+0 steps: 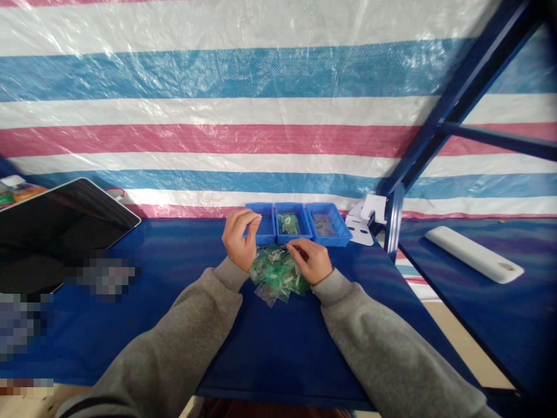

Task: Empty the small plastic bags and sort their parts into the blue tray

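Observation:
A heap of small clear and green plastic packets [278, 271] lies on the blue table between my hands. My left hand [242, 237] is raised at the left bin's front left corner, thumb and fingers curled together; what it pinches, if anything, is too small to name. Over the heap's right edge, my right hand [310, 259] pinches at something thin and dark near its fingertips, which I cannot make out. Behind the heap stand three blue bins: the left bin [266, 233] is partly hidden by my left hand, the middle bin [294, 238] holds green packets, and the right bin [333, 240] holds clear ones.
A large black screen [65, 232] with a white frame lies at the left. White cut-out pieces [361, 227] sit right of the bins, by a blue metal post [394, 220]. On the right-hand table is a long white device [472, 253]. A striped sheet [261, 139] hangs behind.

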Demonstrator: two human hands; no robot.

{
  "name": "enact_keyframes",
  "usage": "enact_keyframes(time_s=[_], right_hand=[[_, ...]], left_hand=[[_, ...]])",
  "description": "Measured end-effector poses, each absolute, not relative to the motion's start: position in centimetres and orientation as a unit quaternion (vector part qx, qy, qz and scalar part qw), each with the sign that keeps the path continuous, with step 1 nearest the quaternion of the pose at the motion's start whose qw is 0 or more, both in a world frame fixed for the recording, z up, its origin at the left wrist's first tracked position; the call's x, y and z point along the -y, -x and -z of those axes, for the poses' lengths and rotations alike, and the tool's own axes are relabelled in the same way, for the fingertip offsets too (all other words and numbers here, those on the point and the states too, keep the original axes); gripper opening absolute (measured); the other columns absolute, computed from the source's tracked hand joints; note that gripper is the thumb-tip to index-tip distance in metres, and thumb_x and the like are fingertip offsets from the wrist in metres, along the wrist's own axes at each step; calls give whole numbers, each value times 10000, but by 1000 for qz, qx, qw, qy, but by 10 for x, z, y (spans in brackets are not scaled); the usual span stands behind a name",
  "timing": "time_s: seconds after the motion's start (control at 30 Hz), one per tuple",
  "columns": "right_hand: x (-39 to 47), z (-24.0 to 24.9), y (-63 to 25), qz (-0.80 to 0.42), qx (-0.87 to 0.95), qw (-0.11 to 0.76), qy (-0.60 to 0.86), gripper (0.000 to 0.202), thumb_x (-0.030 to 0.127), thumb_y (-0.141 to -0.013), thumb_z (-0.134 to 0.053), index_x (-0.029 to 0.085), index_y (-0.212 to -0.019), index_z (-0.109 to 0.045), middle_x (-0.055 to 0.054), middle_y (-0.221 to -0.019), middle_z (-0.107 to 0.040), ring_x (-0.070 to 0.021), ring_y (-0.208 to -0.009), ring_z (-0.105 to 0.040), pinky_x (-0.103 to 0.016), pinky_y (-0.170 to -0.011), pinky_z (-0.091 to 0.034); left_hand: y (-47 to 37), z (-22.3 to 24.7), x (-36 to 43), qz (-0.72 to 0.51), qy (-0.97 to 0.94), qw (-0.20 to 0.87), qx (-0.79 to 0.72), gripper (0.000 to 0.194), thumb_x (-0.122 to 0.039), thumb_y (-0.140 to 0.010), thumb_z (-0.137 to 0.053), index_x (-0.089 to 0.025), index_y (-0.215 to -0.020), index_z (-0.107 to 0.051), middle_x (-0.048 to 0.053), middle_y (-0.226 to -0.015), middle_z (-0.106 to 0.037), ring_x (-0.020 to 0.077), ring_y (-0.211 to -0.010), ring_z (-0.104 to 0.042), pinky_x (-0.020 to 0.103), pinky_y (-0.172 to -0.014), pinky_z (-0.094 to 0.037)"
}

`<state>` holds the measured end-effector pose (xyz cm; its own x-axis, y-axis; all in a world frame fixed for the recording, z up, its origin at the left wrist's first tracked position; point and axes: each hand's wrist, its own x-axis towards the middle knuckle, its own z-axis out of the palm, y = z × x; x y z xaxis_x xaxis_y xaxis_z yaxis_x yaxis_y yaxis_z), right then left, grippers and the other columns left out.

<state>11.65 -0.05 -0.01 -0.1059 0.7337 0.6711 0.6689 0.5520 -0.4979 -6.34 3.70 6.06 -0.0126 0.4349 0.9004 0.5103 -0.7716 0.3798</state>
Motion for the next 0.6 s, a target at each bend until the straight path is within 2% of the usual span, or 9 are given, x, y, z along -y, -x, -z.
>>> enact_keyframes(time_s=[0.17, 0.37, 0.43, 0.6], right_hand=[[0, 1, -117, -37, 742, 470, 477, 193, 294, -872, -462, 184, -847, -619, -36, -773, -659, -140, -669, -604, -248, -646, -465], [-2, 4, -119, -27, 744, 451, 492, 213, 309, -878, -450, 188, -858, -624, -39, -789, -659, -143, -684, -605, -248, -646, -460], [-4, 6, -120, -13, 749, 426, 508, 214, 303, -880, -447, 195, -869, -631, -40, -800, -650, -146, -708, -602, -248, -650, -454], [-9, 13, -121, 15, 790, 318, 523, 202, 290, -867, -478, 233, -971, -641, -46, -902, -612, -161, -828, -576, -260, -717, -448]], left_hand=[[70, -68, -63, 604, 710, 10, 362, 168, -262, -853, -517, -177, -876, -660, 46, -856, -658, 157, -841, -594, 309, -807, -465], [72, -47, -77, 522, 756, -34, 394, 219, -254, -846, -521, -195, -1030, -623, 71, -1031, -636, 194, -1018, -559, 361, -927, -419], [70, -38, -66, 523, 753, -30, 399, 193, -235, -853, -502, -198, -992, -630, 66, -1034, -631, 196, -1030, -548, 362, -933, -407], [60, -18, -39, 492, 791, -66, 358, 175, -177, -847, -480, -202, -876, -650, 44, -907, -643, 165, -912, -585, 301, -841, -444]])
